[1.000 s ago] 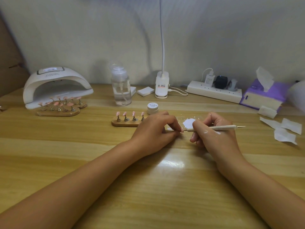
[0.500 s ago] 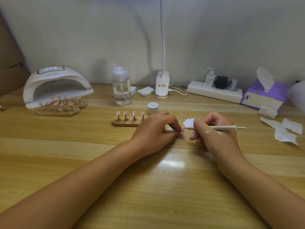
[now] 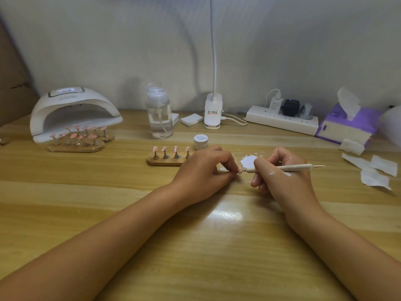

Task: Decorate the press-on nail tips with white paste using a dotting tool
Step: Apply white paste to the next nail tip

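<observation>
My left hand (image 3: 205, 169) rests on the wooden table and pinches a small pink nail tip (image 3: 239, 171) between thumb and forefinger. My right hand (image 3: 280, 172) grips a white dotting tool (image 3: 293, 167) like a pen, its metal point touching that nail tip. A blob of white paste (image 3: 249, 161) lies on the table just behind the two hands. A small white paste jar (image 3: 201, 141) stands beyond my left hand. Several pink nail tips (image 3: 170, 149) stand on a wooden holder (image 3: 165, 161) to the left of the jar.
A white nail lamp (image 3: 73, 111) sits at the back left with more pink tips on wooden holders (image 3: 76, 146) before it. A clear pump bottle (image 3: 159, 115), a lamp base (image 3: 213, 111), a power strip (image 3: 282, 121), a purple tissue box (image 3: 347, 127) and paper scraps (image 3: 375, 170) line the back and right.
The right hand has shifted slightly left, bringing the tool's point against the nail tip held by the left hand. The left hand has stayed put.
</observation>
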The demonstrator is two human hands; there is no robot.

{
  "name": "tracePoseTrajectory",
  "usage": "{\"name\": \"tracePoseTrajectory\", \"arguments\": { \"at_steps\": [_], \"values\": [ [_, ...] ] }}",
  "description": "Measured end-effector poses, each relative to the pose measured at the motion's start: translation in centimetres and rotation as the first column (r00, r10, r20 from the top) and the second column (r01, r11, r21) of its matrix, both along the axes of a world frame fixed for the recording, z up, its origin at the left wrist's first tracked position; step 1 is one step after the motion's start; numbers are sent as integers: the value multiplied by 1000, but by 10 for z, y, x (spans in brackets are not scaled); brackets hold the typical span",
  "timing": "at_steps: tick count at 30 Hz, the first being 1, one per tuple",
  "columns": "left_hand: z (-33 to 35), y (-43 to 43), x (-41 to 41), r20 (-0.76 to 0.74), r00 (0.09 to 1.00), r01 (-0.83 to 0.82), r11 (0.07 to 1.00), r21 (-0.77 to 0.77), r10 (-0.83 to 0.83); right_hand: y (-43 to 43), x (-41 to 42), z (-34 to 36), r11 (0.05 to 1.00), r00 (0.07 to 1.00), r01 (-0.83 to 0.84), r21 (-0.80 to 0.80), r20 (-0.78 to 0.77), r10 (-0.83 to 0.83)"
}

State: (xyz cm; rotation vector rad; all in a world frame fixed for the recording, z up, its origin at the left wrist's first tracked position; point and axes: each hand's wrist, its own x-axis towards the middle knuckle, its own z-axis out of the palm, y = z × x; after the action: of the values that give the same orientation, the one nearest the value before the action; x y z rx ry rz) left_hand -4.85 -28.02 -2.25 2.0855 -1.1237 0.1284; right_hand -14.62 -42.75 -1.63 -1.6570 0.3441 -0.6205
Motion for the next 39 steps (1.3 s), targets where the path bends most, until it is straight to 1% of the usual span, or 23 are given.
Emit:
{"name": "tracePoseTrajectory", "arguments": {
  "at_steps": [6,11,20,27,33,39],
  "values": [
    [0,0,0,-6,1000,-10,1000,-3,10,1,0,0,1000,1000,-10,-19,-4,10],
    [-1,0,-1,-11,1000,-11,1000,-5,11,2,0,2,1000,1000,11,8,0,-11],
    [1,0,-1,-23,1000,-6,1000,-1,6,3,-2,2,998,999,8,-58,-53,-11],
    [0,0,-1,-20,1000,-7,1000,0,7,3,-1,1,999,998,-11,-51,-59,8],
    [1,1,-1,-16,1000,0,1000,-2,0,2,0,2,1000,1000,-1,-9,-21,1],
    [2,0,-2,-18,1000,-9,1000,2,9,1,0,1,1000,1000,-10,-12,-19,9]
  ]
}}
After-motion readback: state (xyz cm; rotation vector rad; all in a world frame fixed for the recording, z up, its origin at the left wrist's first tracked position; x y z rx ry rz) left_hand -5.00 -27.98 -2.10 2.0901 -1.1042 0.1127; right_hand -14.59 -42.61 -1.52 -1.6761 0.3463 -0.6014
